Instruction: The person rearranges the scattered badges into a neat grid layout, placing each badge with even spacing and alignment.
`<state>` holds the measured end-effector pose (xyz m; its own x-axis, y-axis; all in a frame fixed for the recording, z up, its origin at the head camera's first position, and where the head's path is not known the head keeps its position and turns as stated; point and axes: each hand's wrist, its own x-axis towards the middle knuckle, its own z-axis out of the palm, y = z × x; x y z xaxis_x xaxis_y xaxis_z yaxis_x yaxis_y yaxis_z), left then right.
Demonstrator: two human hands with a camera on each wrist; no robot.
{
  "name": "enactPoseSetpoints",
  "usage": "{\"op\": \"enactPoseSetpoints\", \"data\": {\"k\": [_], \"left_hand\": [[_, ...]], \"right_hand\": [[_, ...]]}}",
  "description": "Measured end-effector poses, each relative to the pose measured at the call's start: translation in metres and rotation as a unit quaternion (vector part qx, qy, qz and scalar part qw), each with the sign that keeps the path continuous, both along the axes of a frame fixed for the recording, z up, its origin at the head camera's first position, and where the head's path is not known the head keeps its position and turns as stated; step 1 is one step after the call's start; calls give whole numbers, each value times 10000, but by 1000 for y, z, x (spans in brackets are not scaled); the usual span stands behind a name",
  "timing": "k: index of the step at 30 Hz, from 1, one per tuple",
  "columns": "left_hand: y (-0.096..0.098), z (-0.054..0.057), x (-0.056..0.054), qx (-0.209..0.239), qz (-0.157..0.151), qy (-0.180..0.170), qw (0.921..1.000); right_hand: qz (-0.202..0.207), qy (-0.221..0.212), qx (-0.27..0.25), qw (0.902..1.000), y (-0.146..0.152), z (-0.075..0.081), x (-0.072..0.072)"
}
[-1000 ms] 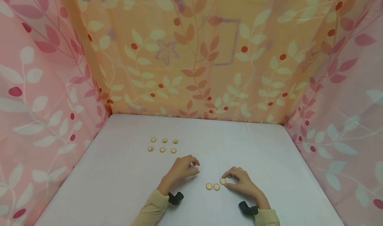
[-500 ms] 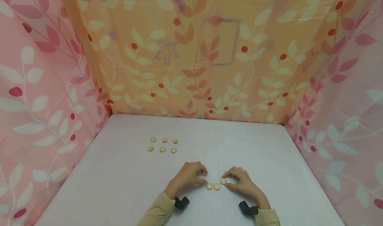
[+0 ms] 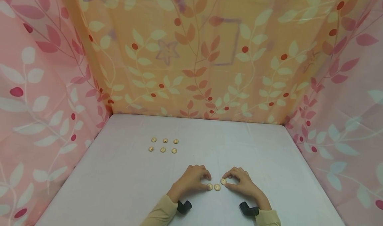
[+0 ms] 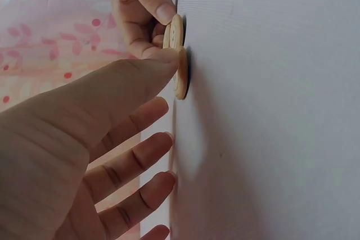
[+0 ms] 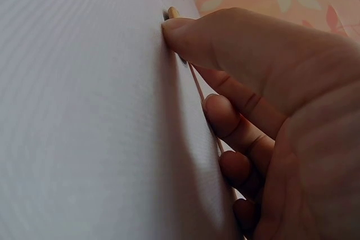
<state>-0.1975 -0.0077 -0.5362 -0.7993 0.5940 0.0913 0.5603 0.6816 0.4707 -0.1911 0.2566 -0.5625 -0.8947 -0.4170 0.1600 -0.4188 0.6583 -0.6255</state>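
Left hand (image 3: 194, 180) moved rightward, relaxed | right hand (image 3: 241, 181) pinches button (image 3: 223, 181) | white table (image 3: 257, 149) | floral curtains (image 3: 194, 46)

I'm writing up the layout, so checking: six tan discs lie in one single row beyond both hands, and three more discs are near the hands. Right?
Not quite: the head view shows the six tan discs in two rows of three. They do lie beyond the left hand and right hand, with three more discs nearby.
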Motion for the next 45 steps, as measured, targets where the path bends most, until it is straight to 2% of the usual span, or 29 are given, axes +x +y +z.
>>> {"op": "enactPoseSetpoints", "data": {"k": [12,21,30,45], "left_hand": [[3,2,5,-253,-92,308,9992],[4,-2,5,-251,-76,253,9993],[3,-1,4,-226,-127,404,9988],[-15,-2,-7,-212,209,373,9989]], "right_hand": [[24,52,-55,10000,0,0,0],[75,30,-88,9999,1,-1,0],[89,63,-77,9999,1,-1,0],[-76,-107,-92,9999,0,-1,0]]}}
